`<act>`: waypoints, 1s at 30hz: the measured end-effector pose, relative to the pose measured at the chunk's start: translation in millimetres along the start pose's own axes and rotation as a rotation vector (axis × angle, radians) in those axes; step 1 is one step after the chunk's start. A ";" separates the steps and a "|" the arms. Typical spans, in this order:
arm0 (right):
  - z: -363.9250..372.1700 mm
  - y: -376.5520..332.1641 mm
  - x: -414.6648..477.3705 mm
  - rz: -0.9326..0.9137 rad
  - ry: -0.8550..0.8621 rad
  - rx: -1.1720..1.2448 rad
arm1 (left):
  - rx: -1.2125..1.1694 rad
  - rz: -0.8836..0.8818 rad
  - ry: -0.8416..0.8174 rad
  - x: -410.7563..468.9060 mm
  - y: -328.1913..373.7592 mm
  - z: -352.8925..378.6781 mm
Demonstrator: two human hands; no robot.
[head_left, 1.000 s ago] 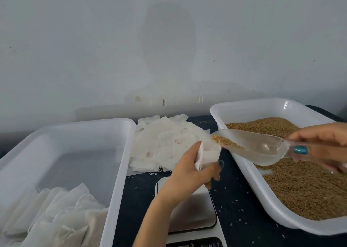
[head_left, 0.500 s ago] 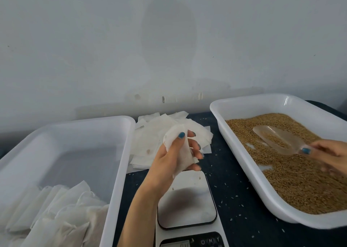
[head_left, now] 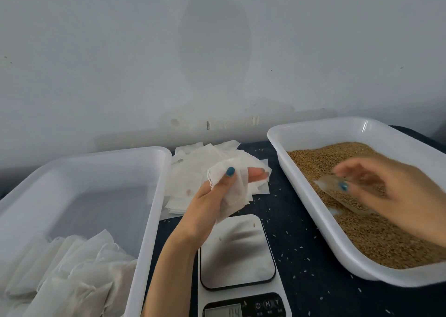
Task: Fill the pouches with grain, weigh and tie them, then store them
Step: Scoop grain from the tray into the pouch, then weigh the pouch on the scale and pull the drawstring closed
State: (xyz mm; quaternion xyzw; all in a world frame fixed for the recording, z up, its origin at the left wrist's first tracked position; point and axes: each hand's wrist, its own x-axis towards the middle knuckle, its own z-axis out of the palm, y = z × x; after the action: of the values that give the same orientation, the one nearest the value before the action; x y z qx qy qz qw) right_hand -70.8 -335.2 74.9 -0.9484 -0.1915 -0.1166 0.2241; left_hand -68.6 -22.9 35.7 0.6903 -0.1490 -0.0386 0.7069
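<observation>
Centrally, left hand (head_left: 205,210) fingers (head_left: 226,180) pinch the pouch (head_left: 235,196) above the scale's (head_left: 237,251) far edge (right hand (head_left: 395,196) blurred over scoop (head_left: 335,192), grip unclear).

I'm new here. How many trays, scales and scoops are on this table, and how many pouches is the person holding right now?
Trays: 2, the left tray and the right tray
Scale: 1
Scoop: 1
Held pouch: 1
Total: 5
</observation>
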 end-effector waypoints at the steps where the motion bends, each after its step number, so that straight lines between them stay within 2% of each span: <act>1: 2.5 -24.0 1.6 -0.036 -0.021 0.130 | 0.040 0.002 -0.026 -1.2 2.4 2.4; 2: 8.3 -44.8 2.8 -0.058 -0.039 0.215 | 0.062 0.008 -0.048 -2.0 4.7 5.4; 5: 34.5 -82.9 11.2 -0.090 -0.125 0.240 | 0.049 0.000 -0.023 -5.8 9.8 14.7; 10: 85.8 -103.8 21.9 -0.022 -0.068 0.512 | 0.050 0.021 -0.030 -17.7 0.2 18.4; 12: 103.8 -104.0 20.7 0.019 -0.015 0.534 | 0.107 0.023 0.006 -21.1 -7.8 18.3; 17: 139.5 -96.7 13.0 0.090 0.044 0.521 | 0.462 -0.044 0.201 -27.4 -29.6 7.9; 21: 157.6 -92.3 5.8 0.105 0.044 0.395 | 0.773 -0.160 0.239 -32.0 -49.1 -3.4; 26: 159.5 -86.4 4.1 0.064 0.163 0.375 | 0.704 -0.028 0.271 -29.8 -49.2 -9.8; 30: 163.1 -77.7 5.0 0.068 0.177 0.411 | 0.569 -0.071 0.325 -29.0 -50.8 -11.0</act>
State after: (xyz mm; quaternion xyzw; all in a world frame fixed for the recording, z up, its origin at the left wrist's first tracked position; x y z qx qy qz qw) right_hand -76.5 -192.9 -36.3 -0.8747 -0.1586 -0.1503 0.4326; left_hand -85.6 -7.0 -19.2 0.8620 -0.0149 0.0906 0.4985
